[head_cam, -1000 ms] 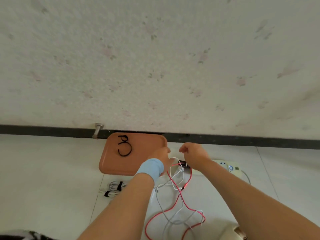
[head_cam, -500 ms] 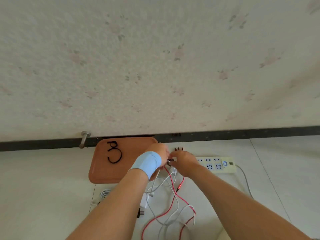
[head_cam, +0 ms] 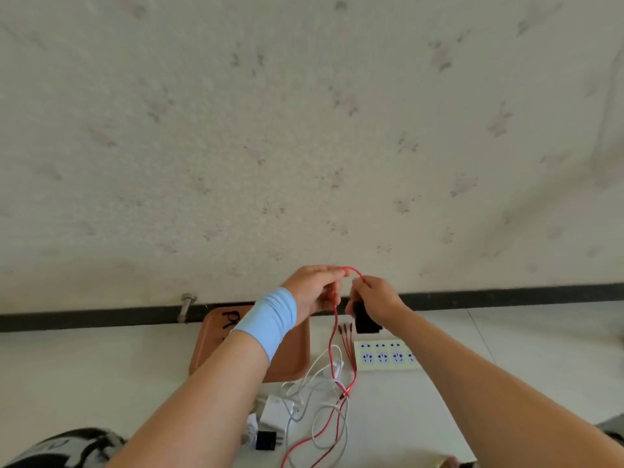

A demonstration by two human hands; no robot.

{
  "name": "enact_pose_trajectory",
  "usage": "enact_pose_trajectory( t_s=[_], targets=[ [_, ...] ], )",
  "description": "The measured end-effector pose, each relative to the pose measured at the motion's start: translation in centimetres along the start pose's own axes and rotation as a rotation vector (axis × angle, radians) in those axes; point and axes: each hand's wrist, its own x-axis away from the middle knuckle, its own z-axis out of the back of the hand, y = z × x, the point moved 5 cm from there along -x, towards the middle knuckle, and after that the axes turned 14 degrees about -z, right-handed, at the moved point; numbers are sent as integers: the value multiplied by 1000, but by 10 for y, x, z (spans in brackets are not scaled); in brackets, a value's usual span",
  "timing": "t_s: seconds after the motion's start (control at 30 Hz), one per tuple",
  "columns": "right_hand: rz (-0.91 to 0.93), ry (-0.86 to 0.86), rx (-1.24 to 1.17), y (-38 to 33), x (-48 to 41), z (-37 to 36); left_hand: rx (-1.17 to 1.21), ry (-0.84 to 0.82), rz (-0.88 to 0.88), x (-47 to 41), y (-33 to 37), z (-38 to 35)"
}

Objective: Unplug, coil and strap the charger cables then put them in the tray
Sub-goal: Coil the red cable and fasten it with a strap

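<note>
Head view: fingers of your left hand [head_cam: 312, 290] and right hand [head_cam: 376, 298] pinch thin red charger cable [head_cam: 334, 332], hanging vertically beside white socket strip [head_cam: 385, 357].

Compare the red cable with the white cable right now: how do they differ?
The red cable is lifted, pinched by the left hand and right hand; the white cable lies untouched on the floor. The red cable fans into several tipped strands; the white cable shows only single loops. Both are uncoiled, unstrapped, tangled together low down and outside the tray.
</note>
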Motion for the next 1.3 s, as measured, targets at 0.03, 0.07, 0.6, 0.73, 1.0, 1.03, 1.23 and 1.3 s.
enact_pose_trajectory(
  t_s=[0.03, 0.07, 0.6, 0.73, 1.0, 1.03, 1.23, 1.3],
  targets=[
    [7, -40, 14, -10, 12, 1, 23, 0, -18, 5, 12, -5],
    [13, -78, 62, -20, 24, 1, 34, 1, -41, 10, 23, -10],
    [184, -256, 416, -125, 143, 12, -236, 154, -350, 58, 146, 11],
    [244, -185, 196, -145, 143, 18, -353, 39, -147, 56, 132, 11],
    [360, -49, -219, -171, 141, 34, -893, -218, -81, 40, 119, 20],
    [374, -90, -316, -175, 141, 37, -1026, -314, -70, 40, 113, 17],
    [364, -119, -594, -181, 134, 53, -1128, -435, -71, 30, 99, 4],
    [299, -96, -542, -175, 128, 55, -1080, -318, -119, 24, 108, 1]
  ],
)
